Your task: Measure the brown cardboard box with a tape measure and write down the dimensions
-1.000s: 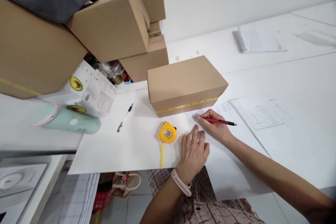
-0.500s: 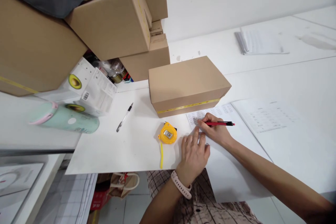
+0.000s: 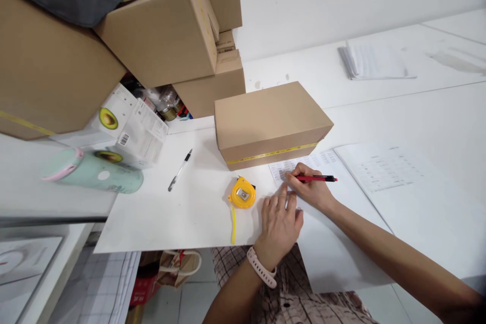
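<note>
My right hand (image 3: 309,186) is closed around a red and black pen (image 3: 317,178), its tip end hidden by the fingers over a printed sheet (image 3: 334,223). Flat at the sheet's left edge lies my left hand (image 3: 280,215), fingers stretched out, a pale pink band on its wrist. Just left of it is a yellow tape measure (image 3: 242,193) with a short strip of yellow blade pulled out. A closed cardboard box (image 3: 271,121), with yellow tape along its side, stands behind both hands.
A black and clear pen (image 3: 180,169) lies on the white table (image 3: 152,228). At the left are a mint bottle (image 3: 102,172), a white avocado-print box (image 3: 132,121) and stacked cartons (image 3: 159,35). Another printed sheet (image 3: 402,182) lies right; folded papers (image 3: 374,61) sit at the back.
The red and black pen's rear end has shifted very slightly left. Both hands stay in almost the same place, and the other things have not moved.
</note>
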`<state>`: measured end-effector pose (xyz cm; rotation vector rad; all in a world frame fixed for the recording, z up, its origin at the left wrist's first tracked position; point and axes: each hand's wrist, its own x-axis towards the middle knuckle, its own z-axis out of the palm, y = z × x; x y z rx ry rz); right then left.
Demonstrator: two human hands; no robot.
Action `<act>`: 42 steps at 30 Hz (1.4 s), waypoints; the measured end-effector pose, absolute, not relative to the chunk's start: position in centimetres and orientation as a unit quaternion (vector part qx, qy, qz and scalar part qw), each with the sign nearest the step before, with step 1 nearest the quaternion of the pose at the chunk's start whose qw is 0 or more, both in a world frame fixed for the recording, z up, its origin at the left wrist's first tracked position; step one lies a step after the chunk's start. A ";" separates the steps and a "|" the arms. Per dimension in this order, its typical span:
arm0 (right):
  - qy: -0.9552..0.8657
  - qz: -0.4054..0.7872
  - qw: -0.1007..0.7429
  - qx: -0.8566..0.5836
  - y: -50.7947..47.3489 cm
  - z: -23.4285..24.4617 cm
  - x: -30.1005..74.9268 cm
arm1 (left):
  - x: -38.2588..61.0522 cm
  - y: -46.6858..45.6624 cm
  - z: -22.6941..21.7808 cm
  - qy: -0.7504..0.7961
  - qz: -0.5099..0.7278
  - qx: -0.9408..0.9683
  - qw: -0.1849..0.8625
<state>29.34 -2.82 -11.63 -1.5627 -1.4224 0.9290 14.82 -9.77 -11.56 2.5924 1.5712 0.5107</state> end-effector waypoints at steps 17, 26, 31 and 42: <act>-0.551 0.367 0.416 -0.623 -2.8 -11.4 29.3 | 14.8 -9.7 -11.6 0.511 0.171 0.842 0.017; -0.565 0.330 0.421 -0.628 -2.7 -11.8 29.5 | 14.8 -9.8 -11.7 0.510 0.174 0.842 0.006; -0.563 0.345 0.425 -0.620 -2.7 -12.0 29.5 | 14.7 -9.8 -11.7 0.507 0.177 0.844 0.010; -0.549 0.347 0.431 -0.627 -2.7 -12.0 29.5 | 14.8 -9.8 -11.7 0.508 0.178 0.843 0.016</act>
